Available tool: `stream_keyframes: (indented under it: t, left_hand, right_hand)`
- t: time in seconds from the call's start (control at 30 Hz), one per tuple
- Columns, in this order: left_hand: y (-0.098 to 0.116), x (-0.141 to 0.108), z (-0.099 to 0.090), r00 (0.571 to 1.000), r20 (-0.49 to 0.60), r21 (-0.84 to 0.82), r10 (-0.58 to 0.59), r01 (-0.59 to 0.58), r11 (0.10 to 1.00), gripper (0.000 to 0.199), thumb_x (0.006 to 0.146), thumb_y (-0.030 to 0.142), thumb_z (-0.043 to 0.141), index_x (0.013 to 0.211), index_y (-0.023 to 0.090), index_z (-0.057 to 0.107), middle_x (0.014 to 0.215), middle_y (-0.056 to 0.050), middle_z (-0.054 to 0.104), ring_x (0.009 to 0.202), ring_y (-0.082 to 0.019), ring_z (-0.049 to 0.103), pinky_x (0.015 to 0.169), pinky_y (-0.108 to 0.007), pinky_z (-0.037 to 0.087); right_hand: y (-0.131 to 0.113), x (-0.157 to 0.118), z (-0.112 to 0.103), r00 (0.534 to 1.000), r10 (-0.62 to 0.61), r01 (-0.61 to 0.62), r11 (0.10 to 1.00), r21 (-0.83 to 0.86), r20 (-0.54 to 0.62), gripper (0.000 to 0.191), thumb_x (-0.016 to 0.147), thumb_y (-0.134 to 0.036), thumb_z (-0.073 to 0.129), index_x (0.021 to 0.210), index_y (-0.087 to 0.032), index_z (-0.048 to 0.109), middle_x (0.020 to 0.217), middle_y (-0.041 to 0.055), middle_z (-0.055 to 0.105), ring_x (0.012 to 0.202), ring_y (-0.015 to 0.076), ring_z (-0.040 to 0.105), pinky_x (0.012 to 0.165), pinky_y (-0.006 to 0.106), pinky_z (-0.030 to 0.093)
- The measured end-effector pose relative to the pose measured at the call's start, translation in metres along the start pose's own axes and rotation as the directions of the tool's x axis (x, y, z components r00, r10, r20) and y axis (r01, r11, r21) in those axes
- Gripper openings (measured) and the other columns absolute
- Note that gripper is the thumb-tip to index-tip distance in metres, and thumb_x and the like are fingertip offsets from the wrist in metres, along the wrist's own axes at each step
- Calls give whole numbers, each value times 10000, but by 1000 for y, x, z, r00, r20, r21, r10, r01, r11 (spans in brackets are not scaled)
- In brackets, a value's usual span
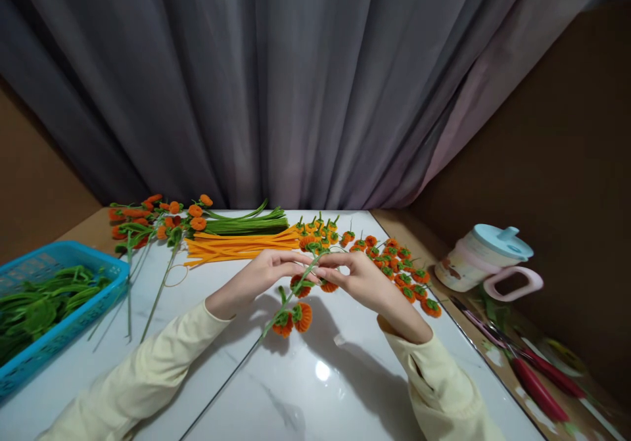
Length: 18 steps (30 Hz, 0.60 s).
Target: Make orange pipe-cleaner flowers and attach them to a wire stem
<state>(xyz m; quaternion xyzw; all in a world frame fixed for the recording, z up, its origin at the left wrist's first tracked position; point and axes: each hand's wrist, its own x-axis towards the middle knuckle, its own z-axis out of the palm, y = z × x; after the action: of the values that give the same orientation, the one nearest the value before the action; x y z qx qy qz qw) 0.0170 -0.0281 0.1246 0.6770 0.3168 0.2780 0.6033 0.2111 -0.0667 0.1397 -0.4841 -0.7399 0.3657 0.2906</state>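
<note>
Between my hands, above the white tabletop, is a green-wrapped flower stem (269, 326) that slants down to the lower left as a thin bare rod. Small ribbed orange fuzzy blooms (303, 317), shaped like little pumpkins with green tops, hang along it. My left hand (269, 273) pinches the upper part of the stem from the left. From the right, my right hand (357, 273) closes its thumb and fingers on the same part. The fingertips nearly meet, and the exact grip is partly hidden.
At left stands a blue basket (111, 300) of green leaves. Finished orange stems (197, 211), green pipe cleaners (246, 223) and orange ones (231, 247) lie at the back. Loose orange blooms (404, 280), a lidded cup (473, 260) and red-handled pliers (537, 388) are at right.
</note>
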Motion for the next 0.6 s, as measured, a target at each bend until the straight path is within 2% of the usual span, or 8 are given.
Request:
stream_keyframes:
  t: [0.17,0.3,0.47,0.6]
  left_hand:
    - [2,-3,0,998,61,-62,-34,38,997,353,798,285,613,1112,147,528,902,-79,722,895,-209,651,814,-305,449]
    - [3,-4,1,998,61,-16,-19,20,1000,366,811,302,597,1116,149,464,883,-87,718,879,-204,647,759,-286,445]
    - [-1,-3,5,999,33,15,-10,9,1000,355,817,300,580,1113,163,438,839,-63,708,816,-186,652,725,-280,450]
    - [1,-3,6,1000,-11,34,-21,21,999,360,798,277,605,1108,170,457,850,-57,703,901,-206,648,751,-284,456]
  right_hand:
    - [-2,0,1,997,-64,59,993,-106,-48,214,878,-183,505,735,-135,657,649,-3,578,594,98,486,592,204,366]
    - [-4,-2,3,990,-128,114,975,-191,-64,219,874,-132,503,719,-133,658,649,3,573,603,102,499,604,204,365]
    - [-5,-5,9,983,-139,94,943,-320,-119,226,846,-51,476,702,-144,624,642,6,580,590,110,506,576,211,348]
    - [-3,-7,12,975,-168,104,924,-369,-145,217,832,-33,454,724,-153,599,664,13,589,595,116,519,569,213,347]
